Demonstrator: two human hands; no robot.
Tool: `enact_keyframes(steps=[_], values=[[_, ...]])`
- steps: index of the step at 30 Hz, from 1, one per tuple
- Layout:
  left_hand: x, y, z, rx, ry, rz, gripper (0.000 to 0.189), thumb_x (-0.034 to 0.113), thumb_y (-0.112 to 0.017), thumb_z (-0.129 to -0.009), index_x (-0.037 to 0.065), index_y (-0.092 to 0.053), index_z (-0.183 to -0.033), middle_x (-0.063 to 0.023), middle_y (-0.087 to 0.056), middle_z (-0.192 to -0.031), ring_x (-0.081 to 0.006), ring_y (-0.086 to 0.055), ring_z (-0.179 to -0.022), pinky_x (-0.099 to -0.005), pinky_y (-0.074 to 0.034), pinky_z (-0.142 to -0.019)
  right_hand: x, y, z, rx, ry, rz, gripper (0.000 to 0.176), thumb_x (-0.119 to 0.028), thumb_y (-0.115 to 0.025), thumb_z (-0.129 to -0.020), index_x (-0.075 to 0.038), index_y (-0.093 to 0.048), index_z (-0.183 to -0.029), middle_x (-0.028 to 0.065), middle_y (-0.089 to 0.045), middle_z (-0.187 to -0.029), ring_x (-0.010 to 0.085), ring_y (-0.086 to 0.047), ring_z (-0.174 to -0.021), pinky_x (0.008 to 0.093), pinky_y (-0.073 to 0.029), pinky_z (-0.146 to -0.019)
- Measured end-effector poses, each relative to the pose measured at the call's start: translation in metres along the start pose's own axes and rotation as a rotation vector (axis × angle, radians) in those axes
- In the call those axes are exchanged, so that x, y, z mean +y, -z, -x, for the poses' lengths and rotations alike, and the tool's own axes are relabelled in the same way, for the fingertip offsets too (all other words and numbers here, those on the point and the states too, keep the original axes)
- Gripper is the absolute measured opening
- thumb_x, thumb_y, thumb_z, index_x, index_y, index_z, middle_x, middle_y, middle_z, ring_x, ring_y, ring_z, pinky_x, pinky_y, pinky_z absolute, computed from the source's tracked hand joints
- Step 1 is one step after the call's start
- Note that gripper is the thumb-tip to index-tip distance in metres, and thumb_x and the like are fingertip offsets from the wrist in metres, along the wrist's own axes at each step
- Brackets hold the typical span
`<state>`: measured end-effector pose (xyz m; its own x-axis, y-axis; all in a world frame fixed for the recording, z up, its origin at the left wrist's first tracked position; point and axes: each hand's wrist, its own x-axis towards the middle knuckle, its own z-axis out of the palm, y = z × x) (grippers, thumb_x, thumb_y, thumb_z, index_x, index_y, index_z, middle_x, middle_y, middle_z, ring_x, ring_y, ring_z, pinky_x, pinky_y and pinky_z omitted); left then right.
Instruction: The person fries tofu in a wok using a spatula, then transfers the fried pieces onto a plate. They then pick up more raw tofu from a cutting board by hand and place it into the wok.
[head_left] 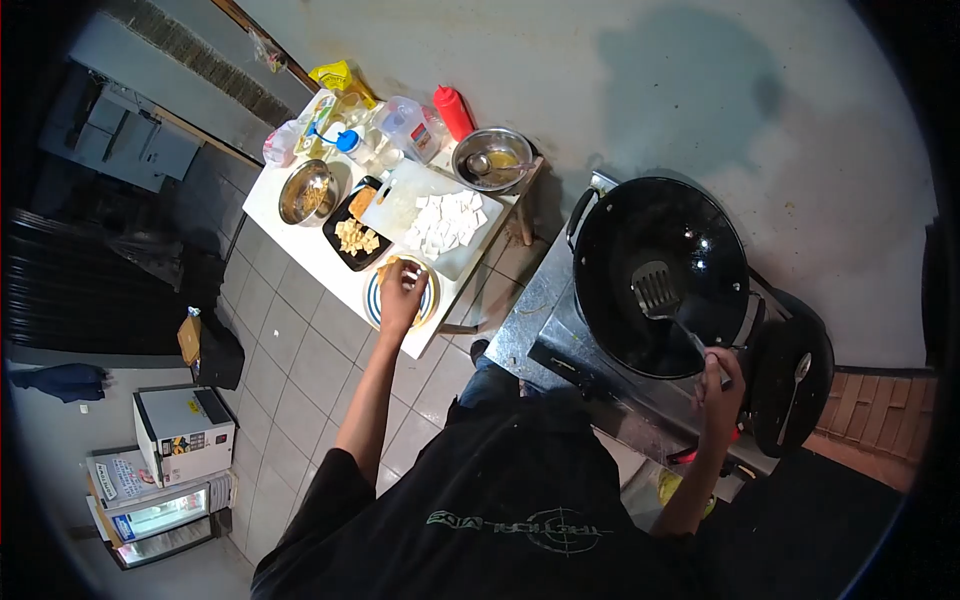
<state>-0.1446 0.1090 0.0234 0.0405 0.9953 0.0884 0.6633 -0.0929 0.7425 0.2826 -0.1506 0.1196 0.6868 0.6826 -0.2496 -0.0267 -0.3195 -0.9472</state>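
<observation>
My right hand (718, 390) is wrapped round the handle of a slotted spatula (656, 290). The spatula's blade lies inside a large black wok (625, 225), which stands on a metal stove (540, 325). My left hand (403, 292) is over a plate (372, 302) with blue rings, its fingers bent together at the far side. Something small and yellowish shows by the fingertips, but I cannot make out what they hold. Beyond the hand, a black tray (345, 252) holds yellow cubes (357, 237) and an orange-brown piece (362, 204). White cut pieces (445, 222) lie on a cutting board (404, 207).
On the white table (270, 203) stand steel bowls (309, 192), a red squeeze bottle (453, 112), a plastic container (410, 130) and a blue-capped bottle (352, 143). Right of the wok, a spoon (795, 395) lies on a black pan (815, 350). Tiled floor separates table and stove.
</observation>
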Motion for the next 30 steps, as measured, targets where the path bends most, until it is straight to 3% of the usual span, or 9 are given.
enact_keyframes(steps=[2,4,5,7,11,17,27,29,30], values=[[-0.019,-0.009,-0.026,-0.035,-0.118,-0.069,0.032,0.020,-0.073,-0.080,0.000,-0.058,-0.101,-0.0145,-0.060,-0.098,-0.0273,-0.062,-0.085,-0.0358,-0.050,-0.074,0.004,0.005,0.005,0.053,-0.037,0.049,0.008,-0.013,-0.057,-0.093,-0.007,-0.061,-0.097,-0.0013,-0.052,-0.069,0.0021,-0.041,-0.046,0.0194,-0.032,-0.040],[0.003,-0.011,-0.046,-0.104,-0.061,-0.063,0.038,0.020,-0.073,-0.079,0.002,-0.056,-0.108,-0.0161,-0.056,-0.107,-0.0314,-0.059,-0.095,-0.0393,-0.049,-0.081,0.020,0.015,0.006,0.121,0.070,0.215,0.009,-0.011,-0.057,-0.092,-0.005,-0.058,-0.099,-0.0008,-0.055,-0.078,0.0040,-0.045,-0.054,0.0191,-0.036,-0.049],[-0.002,-0.017,-0.061,-0.110,-0.066,-0.057,0.038,0.020,-0.073,-0.079,0.002,-0.056,-0.108,-0.0161,-0.056,-0.107,-0.0314,-0.059,-0.095,-0.0393,-0.049,-0.081,0.028,0.018,0.005,0.159,0.214,0.300,0.013,-0.010,-0.057,-0.091,-0.004,-0.054,-0.102,0.0018,-0.055,-0.084,0.0097,-0.051,-0.064,0.0230,-0.042,-0.058],[-0.018,-0.034,-0.088,-0.064,-0.217,-0.187,0.043,0.019,-0.073,-0.077,0.006,-0.054,-0.114,-0.0159,-0.052,-0.113,-0.0335,-0.056,-0.100,-0.0434,-0.047,-0.086,0.028,0.014,0.011,0.261,0.233,0.455,0.014,-0.009,-0.057,-0.091,-0.004,-0.052,-0.103,0.0037,-0.055,-0.083,0.0132,-0.053,-0.067,0.0266,-0.044,-0.060],[-0.035,-0.050,-0.122,-0.086,-0.275,-0.390,0.045,0.020,-0.074,-0.076,0.010,-0.056,-0.115,-0.0141,-0.052,-0.112,-0.0345,-0.054,-0.102,-0.0448,-0.047,-0.087,0.014,0.004,0.021,0.359,0.188,0.773,0.018,-0.011,-0.057,-0.091,-0.004,-0.049,-0.106,0.0117,-0.057,-0.082,0.0240,-0.059,-0.071,0.0360,-0.047,-0.066],[-0.050,-0.057,-0.139,-0.169,-0.348,-0.378,0.036,0.021,-0.070,-0.078,0.007,-0.058,-0.109,-0.0151,-0.057,-0.104,-0.0346,-0.057,-0.097,-0.0450,-0.049,-0.083,0.021,0.009,0.018,0.383,0.151,0.816,0.016,-0.013,-0.060,-0.089,-0.003,-0.051,-0.098,0.0167,-0.061,-0.084,0.0322,-0.062,-0.074,0.0386,-0.047,-0.069],[-0.039,-0.062,-0.136,-0.115,-0.401,-0.465,0.019,0.007,-0.059,-0.079,0.003,-0.057,-0.097,-0.0158,-0.061,-0.095,-0.0334,-0.062,-0.091,-0.0435,-0.052,-0.079,-0.001,-0.009,0.018,0.382,0.015,0.741,0.014,-0.013,-0.062,-0.088,-0.005,-0.052,-0.091,0.0142,-0.061,-0.071,0.0258,-0.063,-0.067,0.0373,-0.049,-0.066],[-0.044,-0.064,-0.141,-0.135,-0.365,-0.474,0.018,0.007,-0.059,-0.079,0.002,-0.057,-0.097,-0.0166,-0.062,-0.095,-0.0343,-0.062,-0.090,-0.0437,-0.053,-0.079,-0.007,-0.013,0.018,0.390,-0.043,0.742,0.016,-0.015,-0.061,-0.090,-0.004,-0.050,-0.090,0.0083,-0.058,-0.067,0.0126,-0.056,-0.065,0.0302,-0.045,-0.060],[-0.045,-0.062,-0.143,-0.160,-0.328,-0.487,0.017,0.006,-0.058,-0.079,0.002,-0.057,-0.096,-0.0175,-0.062,-0.095,-0.0352,-0.063,-0.089,-0.0438,-0.053,-0.078,-0.001,-0.007,0.015,0.382,-0.028,0.743,0.016,-0.015,-0.061,-0.090,-0.004,-0.050,-0.090,0.0083,-0.058,-0.067,0.0126,-0.056,-0.065,0.0302,-0.045,-0.060]])
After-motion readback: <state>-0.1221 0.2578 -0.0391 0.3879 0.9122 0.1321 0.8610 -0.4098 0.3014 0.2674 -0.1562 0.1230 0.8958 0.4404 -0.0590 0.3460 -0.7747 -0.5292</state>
